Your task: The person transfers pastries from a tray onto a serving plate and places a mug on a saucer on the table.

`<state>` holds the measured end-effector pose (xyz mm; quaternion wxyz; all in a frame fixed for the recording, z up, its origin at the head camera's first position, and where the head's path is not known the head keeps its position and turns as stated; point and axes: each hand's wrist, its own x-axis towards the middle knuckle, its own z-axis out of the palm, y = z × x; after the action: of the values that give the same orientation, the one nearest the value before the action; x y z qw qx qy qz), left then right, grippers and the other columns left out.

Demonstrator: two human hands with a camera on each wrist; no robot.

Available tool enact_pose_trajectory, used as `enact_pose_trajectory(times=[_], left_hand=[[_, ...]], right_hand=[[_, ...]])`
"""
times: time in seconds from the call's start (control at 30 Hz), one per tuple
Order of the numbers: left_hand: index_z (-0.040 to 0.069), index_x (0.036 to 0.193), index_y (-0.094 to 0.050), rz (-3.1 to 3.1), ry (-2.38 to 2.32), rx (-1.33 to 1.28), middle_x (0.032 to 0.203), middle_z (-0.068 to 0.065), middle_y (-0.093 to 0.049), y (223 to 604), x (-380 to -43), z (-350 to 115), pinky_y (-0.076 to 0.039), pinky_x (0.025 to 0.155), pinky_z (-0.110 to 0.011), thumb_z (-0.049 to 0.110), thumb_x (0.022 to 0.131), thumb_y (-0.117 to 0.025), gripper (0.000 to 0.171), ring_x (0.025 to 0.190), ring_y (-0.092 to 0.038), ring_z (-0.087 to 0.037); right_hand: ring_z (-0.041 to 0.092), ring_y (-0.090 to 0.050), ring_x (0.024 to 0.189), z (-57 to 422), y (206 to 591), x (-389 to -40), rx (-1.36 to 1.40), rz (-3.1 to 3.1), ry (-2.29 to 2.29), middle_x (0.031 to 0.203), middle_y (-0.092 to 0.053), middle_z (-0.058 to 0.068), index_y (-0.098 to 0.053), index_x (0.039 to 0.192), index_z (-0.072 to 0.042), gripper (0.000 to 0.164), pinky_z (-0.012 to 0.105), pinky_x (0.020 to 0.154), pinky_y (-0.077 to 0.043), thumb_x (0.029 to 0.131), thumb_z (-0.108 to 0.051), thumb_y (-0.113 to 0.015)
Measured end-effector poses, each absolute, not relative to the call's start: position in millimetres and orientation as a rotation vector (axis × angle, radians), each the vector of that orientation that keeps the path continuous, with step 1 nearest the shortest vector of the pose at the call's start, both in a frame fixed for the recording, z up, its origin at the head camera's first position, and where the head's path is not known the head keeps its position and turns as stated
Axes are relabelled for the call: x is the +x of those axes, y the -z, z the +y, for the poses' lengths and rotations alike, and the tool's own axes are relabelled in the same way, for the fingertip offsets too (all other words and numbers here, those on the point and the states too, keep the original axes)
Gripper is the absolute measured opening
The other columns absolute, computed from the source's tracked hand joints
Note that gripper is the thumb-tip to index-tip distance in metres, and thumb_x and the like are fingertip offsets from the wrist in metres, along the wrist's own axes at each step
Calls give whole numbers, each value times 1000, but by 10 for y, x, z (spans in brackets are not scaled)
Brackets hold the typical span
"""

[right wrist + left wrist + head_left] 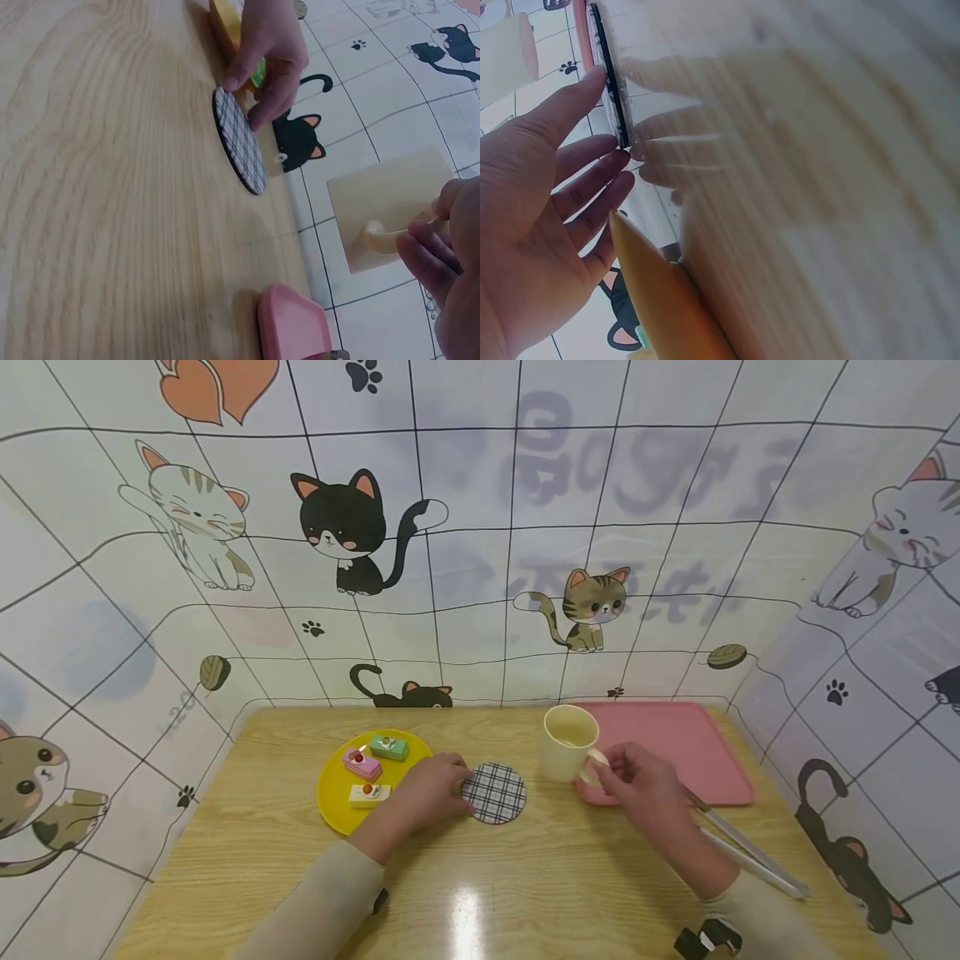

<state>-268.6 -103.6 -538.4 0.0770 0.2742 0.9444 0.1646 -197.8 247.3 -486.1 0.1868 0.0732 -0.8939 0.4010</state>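
A cream mug [568, 747] is up off the table, upright, its handle [594, 767] pinched between the thumb and fingers of my right hand [647, 789]. In the right wrist view the mug [394, 206] shows against the tiled wall. My left hand [433, 793] is at the left edge of a round checked coaster [495, 793] that lies on the table. Thumb tip and fingertips are right at the coaster's rim, and the fingers look nearly straight in the left wrist view. There the dark edge of the coaster [611, 82] shows close to the thumb.
Left of the coaster, a yellow plate [333, 789] carries toy cake slices: pink [362, 765], green [389, 747] and white [369, 795]. A pink tray [678, 747] lies at the back right. Metal tongs [750, 852] rest beside my right forearm. Cat-printed walls [472, 568] enclose the table.
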Motion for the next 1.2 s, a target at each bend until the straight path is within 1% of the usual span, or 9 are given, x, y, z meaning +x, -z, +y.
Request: enact_pose_trajectory(times=[0.1,0.2,0.33,0.47,0.67,0.77,0.93,1.2], left_hand=[[13,133,-81,2833,-500,824,125,-1,-73,5376,-2686,-1032,-58,107,-42,42,87,-96,57,114,-67,-22],[13,131,-82,2835,-507,821,123,-1,-73,5363,-2687,-1023,-59,105,-41,40,86,-97,55,112,-67,-21],[13,130,-82,2832,-506,806,121,0,-73,5344,-2686,-1005,-59,104,-40,40,85,-98,54,110,-67,-21],[14,130,-82,2826,-504,782,122,0,-73,5334,-2694,-996,-59,105,-40,40,85,-98,55,111,-67,-20],[14,132,-81,2817,-509,757,125,0,-73,5338,-2699,-994,-58,108,-42,39,86,-98,56,114,-67,-21],[14,132,-81,2817,-510,766,125,0,-73,5343,-2699,-999,-58,108,-42,40,86,-98,56,114,-67,-21],[14,131,-81,2821,-512,795,123,1,-73,5333,-2703,-1008,-58,106,-41,41,85,-98,55,113,-68,-21],[14,130,-81,2819,-516,789,123,0,-74,5330,-2710,-1007,-58,107,-42,40,85,-98,56,113,-68,-22]], right_hand=[[6,-66,73,2394,4895,-1982,248,-2522,-1113,82,-72,-3,-74,96,-8,13,21,61,-56,98,-11,-87],[7,-67,74,2312,4927,-1979,271,-2543,-1185,85,-72,-2,-73,99,-7,11,22,62,-60,99,-8,-85],[8,-66,73,2213,4966,-1977,278,-2561,-1265,88,-73,-2,-74,102,-7,10,24,61,-60,100,-6,-83],[7,-64,72,2123,5013,-1984,308,-2556,-1278,85,-72,-4,-74,100,-8,10,24,58,-55,99,-6,-84],[5,-66,72,2002,5116,-1999,377,-2534,-1268,84,-74,-4,-74,96,-7,13,24,61,-59,95,-2,-85],[6,-66,73,1953,5159,-1996,385,-2547,-1239,84,-73,-6,-73,95,-9,15,25,63,-60,93,-1,-87],[7,-66,75,1883,5216,-1992,394,-2563,-1266,86,-72,-7,-74,98,-10,15,26,65,-60,95,-3,-86],[5,-65,74,1794,5307,-1993,409,-2577,-1262,85,-72,-7,-74,98,-10,16,24,64,-60,94,-1,-87]])
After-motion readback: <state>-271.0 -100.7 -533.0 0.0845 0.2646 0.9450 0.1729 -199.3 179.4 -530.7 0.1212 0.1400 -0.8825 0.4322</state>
